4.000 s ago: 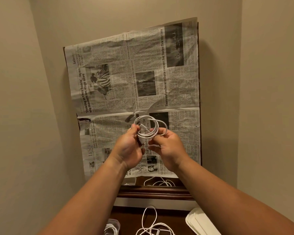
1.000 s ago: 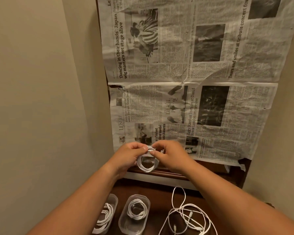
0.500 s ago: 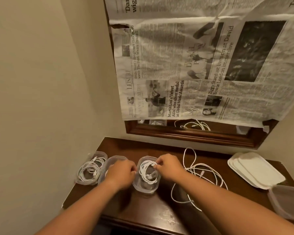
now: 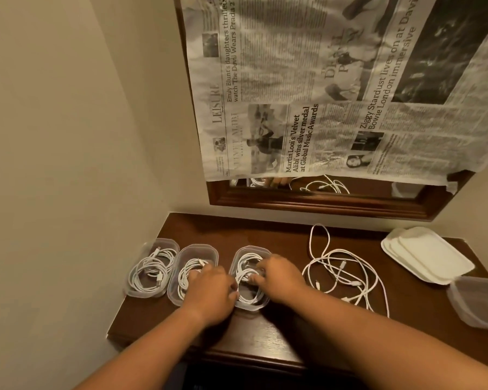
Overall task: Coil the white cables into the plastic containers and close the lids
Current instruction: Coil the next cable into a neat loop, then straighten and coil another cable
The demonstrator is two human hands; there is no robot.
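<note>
far to the left of the left hand, a clear plastic container (image 4: 141, 288) sits open with a coiled white cable (image 4: 150, 270) inside. just beside it, a second container (image 4: 197, 250) holds another coil (image 4: 188, 273), and the left hand (image 4: 209, 294) lies over its near right corner. its fingers are bent, with the tips at that coil and the thumb by the rim of the next box; the back of the hand hides whether they close on anything, so i cannot tell. between the two hands stands the third container (image 4: 251, 306), lid off, with the third coil (image 4: 248, 288) in it. the right hand (image 4: 279, 277) reaches in from the right, fingertips down on that coil; whether they pinch or only press it i cannot tell. right of this hand a loose tangle of cables (image 4: 347, 274) sprawls on the dark wooden table (image 4: 265, 235). further right lies a stack of white lids (image 4: 426, 254), and nearest the edge an empty container (image 4: 479, 302). beyond the hands, newspaper (image 4: 321, 94) hangs over a wood-framed mirror (image 4: 321, 205).
</note>
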